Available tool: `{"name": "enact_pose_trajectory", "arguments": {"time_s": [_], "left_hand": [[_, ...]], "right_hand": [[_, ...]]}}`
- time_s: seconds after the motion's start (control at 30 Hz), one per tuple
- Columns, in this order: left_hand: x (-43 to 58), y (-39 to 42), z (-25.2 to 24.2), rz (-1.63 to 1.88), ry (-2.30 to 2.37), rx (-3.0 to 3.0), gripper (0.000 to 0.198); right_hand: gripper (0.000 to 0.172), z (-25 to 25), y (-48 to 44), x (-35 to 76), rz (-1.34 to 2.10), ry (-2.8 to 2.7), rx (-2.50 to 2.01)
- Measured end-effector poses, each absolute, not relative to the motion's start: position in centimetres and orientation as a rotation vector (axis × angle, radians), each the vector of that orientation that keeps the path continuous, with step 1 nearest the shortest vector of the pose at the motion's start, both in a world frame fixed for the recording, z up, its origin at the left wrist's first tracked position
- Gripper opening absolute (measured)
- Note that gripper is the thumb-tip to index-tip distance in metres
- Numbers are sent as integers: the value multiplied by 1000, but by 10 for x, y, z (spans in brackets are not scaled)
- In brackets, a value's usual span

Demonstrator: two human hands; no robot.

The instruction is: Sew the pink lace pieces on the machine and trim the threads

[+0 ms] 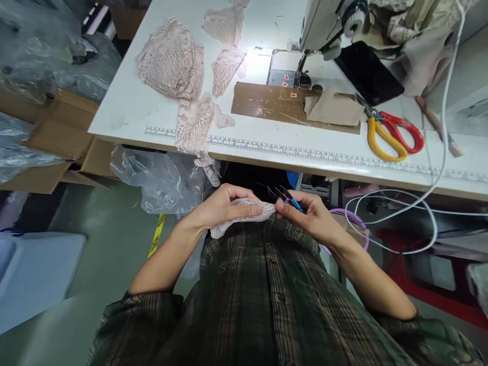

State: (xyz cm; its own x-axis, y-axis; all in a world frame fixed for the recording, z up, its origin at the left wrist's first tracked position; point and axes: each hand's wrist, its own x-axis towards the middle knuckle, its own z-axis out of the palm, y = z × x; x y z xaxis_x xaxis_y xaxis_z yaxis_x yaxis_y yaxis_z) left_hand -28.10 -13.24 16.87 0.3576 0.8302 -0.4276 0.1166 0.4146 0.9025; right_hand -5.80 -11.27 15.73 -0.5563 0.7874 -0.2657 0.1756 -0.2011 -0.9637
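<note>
- one pale lace piece (268,210) is held in front of the plaid shirt (247,284), just off the near edge of the white table (125,104).
- by its look the lace is judged light, soft and limp, with little slip; its open mesh could be snagged by a sharp point, so it is best taken by a doubled fold and kept lightly taut.
- the lace is pinched between the left hand's (215,207) thumb and bent fingers; its right end is nipped by the right hand's (310,216) thumb and forefinger.
- one pair of blue-handled thread snips (293,203) is carried in the right hand, blades pointing far and left (small and sharp, it is judged, so best gripped by the handles); how the remaining right fingers are set cannot be told.
- four lace portions are counted on the table: one large heap (171,63) at left, one far piece (224,25), one small piece (226,71), and one strip (193,124) draped over the near edge; whether heap and strip are joined cannot be told.
- at right, one sewing machine (320,25), one black phone (369,71), and one pair of red-and-yellow scissors (380,119) are counted.
- three red-marked stickers (293,95) are seen near the needle.
</note>
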Motion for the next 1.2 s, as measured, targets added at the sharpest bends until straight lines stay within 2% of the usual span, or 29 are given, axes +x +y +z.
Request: {"name": "enact_pose_trajectory", "arguments": {"time_s": [0.13, 0.33, 0.87, 1.2], "left_hand": [[-273, -142, 175, 550, 1173, 1146, 30], [-266, -144, 181, 447, 1195, 1268, 34], [-274, -134, 163, 498, 1139, 1152, 30], [-279, -133, 152, 557, 1121, 1086, 37]], "right_hand": [[37, 144, -127, -52, 1682, -1771, -1066], [52, 139, -135, -55, 1527, -1963, -1054], [42, 137, -127, -69, 1113, -2270, -1116], [44, 134, -125, -79, 970, -2287, -1315]]}}
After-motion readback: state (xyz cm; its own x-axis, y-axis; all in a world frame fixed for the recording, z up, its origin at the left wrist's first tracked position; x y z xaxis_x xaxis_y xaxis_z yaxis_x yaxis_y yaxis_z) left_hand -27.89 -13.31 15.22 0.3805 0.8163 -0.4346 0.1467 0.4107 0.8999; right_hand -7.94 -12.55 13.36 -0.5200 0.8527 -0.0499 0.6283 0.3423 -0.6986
